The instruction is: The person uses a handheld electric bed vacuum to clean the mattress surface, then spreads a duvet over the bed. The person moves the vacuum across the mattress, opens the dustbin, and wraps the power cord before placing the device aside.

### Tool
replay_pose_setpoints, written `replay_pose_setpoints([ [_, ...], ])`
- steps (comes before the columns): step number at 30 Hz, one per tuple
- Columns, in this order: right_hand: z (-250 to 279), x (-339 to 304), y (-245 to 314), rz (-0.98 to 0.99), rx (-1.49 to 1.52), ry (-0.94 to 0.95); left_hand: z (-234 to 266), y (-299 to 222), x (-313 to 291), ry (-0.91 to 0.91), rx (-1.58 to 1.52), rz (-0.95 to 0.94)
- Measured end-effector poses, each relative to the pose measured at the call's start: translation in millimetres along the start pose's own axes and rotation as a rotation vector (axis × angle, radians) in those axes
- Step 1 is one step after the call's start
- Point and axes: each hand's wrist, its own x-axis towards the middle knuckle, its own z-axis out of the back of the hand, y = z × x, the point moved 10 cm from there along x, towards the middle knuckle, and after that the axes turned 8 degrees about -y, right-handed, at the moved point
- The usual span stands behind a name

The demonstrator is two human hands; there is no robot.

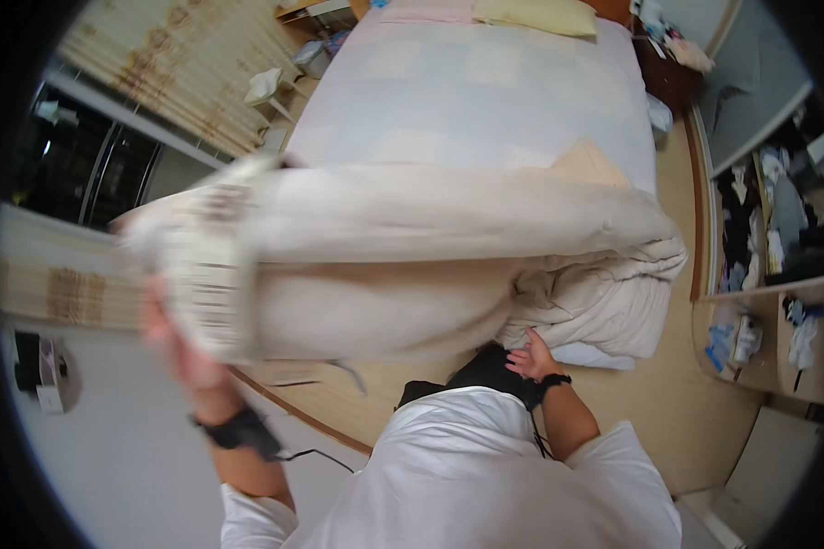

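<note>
A thick cream quilt [403, 215] stretches across the foot of the bed [467, 105], folded over in long rolls. Its left end, with a brown pattern, is lifted off the bed and smeared by motion. My left hand [188, 352] is closed on that raised end, blurred, with most of its fingers hidden. At the quilt's near edge, right of the middle, my right hand [531, 359] is open, palm up and fingers apart. Close beyond it the quilt lies in crumpled folds, and a peach-coloured corner [590, 165] shows behind the top roll.
A yellow pillow [536, 16] lies at the bed's head. To the right, open shelves [746, 316] hold clothes and bags. A dark nightstand [670, 73] stands by the far right corner. Patterned curtains [169, 64] hang at the left, and a small white stool [267, 87] stands nearby.
</note>
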Motion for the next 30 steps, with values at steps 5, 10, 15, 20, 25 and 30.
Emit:
replay_pose_setpoints([
  [5,-104,15,19,0.302,-0.244,0.200,-36,-302,-26,0.299,0.091,-0.153],
  [10,-102,34,57,0.403,0.668,0.327,57,-560,-103,-0.345,0.649,-0.857],
  [15,12,-20,115,0.687,1.205,0.446,189,-672,-137,-0.855,1.089,-1.028],
  [20,-40,-144,174,0.992,0.731,0.183,377,-710,-86,-0.936,1.202,-0.867],
  [25,-231,-301,191,1.069,0.490,0.194,519,-612,20,-0.649,0.875,-0.556],
  [30,-438,-506,146,1.526,0.120,0.365,453,-277,135,-0.161,0.516,0.073],
])
